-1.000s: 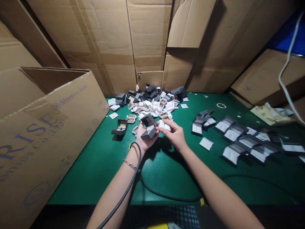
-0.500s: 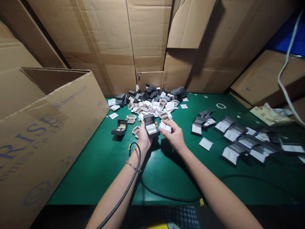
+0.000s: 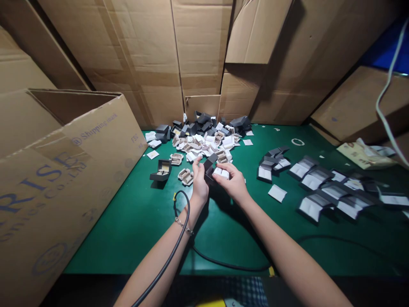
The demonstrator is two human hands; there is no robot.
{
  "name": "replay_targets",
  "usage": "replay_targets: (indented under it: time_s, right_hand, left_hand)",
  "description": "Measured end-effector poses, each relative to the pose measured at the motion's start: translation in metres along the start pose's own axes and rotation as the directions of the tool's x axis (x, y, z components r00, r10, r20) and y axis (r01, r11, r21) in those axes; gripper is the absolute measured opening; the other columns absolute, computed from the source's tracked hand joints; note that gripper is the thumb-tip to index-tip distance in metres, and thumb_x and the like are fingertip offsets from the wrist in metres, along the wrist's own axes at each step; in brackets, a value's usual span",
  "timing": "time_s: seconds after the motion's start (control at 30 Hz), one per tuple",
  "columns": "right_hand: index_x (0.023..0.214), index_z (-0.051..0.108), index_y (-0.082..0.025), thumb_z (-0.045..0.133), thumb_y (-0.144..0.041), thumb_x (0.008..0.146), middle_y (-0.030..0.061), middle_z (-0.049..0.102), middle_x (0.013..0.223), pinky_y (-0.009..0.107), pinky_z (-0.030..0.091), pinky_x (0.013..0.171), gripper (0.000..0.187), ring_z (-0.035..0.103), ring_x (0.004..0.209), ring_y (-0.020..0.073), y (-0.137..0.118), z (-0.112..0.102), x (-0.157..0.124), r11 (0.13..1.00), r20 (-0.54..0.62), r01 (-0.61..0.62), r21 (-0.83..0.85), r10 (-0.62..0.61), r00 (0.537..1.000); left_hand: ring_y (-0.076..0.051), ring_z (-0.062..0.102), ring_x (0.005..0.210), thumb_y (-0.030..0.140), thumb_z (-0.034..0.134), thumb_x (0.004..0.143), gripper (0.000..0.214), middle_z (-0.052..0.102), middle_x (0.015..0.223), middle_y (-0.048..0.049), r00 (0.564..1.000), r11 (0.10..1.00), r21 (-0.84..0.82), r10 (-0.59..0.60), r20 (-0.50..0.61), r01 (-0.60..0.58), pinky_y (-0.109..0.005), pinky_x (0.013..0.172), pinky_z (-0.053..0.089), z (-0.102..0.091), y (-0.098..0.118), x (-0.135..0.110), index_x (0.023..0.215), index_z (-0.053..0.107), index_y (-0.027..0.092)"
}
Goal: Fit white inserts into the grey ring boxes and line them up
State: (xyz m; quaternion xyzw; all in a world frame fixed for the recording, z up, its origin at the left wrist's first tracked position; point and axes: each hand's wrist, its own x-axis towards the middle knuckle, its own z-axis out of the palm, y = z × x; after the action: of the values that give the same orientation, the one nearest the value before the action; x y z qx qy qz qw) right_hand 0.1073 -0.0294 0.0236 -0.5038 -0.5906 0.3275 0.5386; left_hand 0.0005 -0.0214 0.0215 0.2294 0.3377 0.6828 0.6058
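Observation:
My left hand (image 3: 200, 183) is closed round a small dark hinged box (image 3: 209, 165), held open above the green table (image 3: 143, 221). My right hand (image 3: 234, 181) pinches a white padded insert (image 3: 221, 172) right against the box's open side. Both hands meet just in front of a heap of dark boxes and white inserts (image 3: 204, 138). A bracelet and a black cable (image 3: 179, 221) lie along my left wrist.
A large open cardboard carton (image 3: 64, 170) stands at the left. One open dark box (image 3: 161, 169) sits alone near it. Rows of open boxes with white pads (image 3: 319, 187) lie at the right. Cardboard sheets (image 3: 198, 55) wall the back.
The box in my left hand has turned from facing up to edge-on. My right hand has brought the white insert in against it.

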Motion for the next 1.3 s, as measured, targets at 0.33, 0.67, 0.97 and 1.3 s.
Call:
replay_targets:
  time_s: [0.33, 0.67, 0.97, 1.3]
  right_hand:
    - [0.094, 0.067, -0.017, 0.071, -0.036, 0.062, 0.0083, 0.065, 0.098, 0.039, 0.047, 0.089, 0.037, 0.061, 0.095, 0.0231, 0.0, 0.004, 0.0, 0.999, -0.001, -0.021, -0.049, 0.021, 1.0]
    - [0.094, 0.067, -0.017, 0.071, -0.036, 0.061, 0.0079, 0.065, 0.098, 0.04, 0.047, 0.088, 0.039, 0.061, 0.093, 0.0234, 0.001, 0.004, 0.0, 0.995, 0.066, -0.091, -0.029, 0.093, 0.994]
    - [0.095, 0.067, -0.018, 0.072, -0.038, 0.061, 0.0071, 0.064, 0.099, 0.04, 0.044, 0.093, 0.04, 0.059, 0.099, 0.0244, 0.0, 0.004, 0.002, 0.996, 0.1, -0.083, -0.035, 0.086, 0.991]
    - [0.117, 0.05, -0.021, 0.078, -0.04, 0.056, 0.0081, 0.062, 0.107, 0.039, 0.046, 0.089, 0.07, 0.059, 0.099, 0.0231, 0.013, 0.013, -0.003, 0.981, 0.02, -0.172, 0.091, 0.171, 0.985]
  left_hand:
    - [-0.017, 0.063, 0.102, 0.035, 0.049, 0.091, 0.038, 0.062, 0.113, -0.0052, 0.996, 0.995, 0.083, 0.051, 0.078, -0.057, -0.027, 0.085, 0.05, -0.006, -0.006, -0.001, 0.128, 0.043, 0.026]
    - [-0.016, 0.062, 0.099, 0.036, 0.048, 0.091, 0.039, 0.06, 0.111, -0.006, 0.993, 0.989, 0.124, 0.072, 0.094, -0.084, -0.03, 0.091, 0.048, -0.008, -0.01, 0.0, 0.128, 0.042, 0.025]
    - [-0.018, 0.06, 0.103, 0.041, 0.047, 0.091, 0.042, 0.057, 0.114, -0.0075, 0.99, 0.979, 0.172, 0.094, 0.105, -0.111, -0.034, 0.095, 0.047, -0.01, -0.012, 0.0, 0.13, 0.04, 0.025]
    - [-0.016, 0.06, 0.107, 0.038, 0.049, 0.091, 0.04, 0.058, 0.12, -0.007, 0.998, 0.991, 0.128, 0.043, 0.053, -0.049, -0.03, 0.093, 0.047, -0.007, -0.013, -0.002, 0.129, 0.042, 0.026]
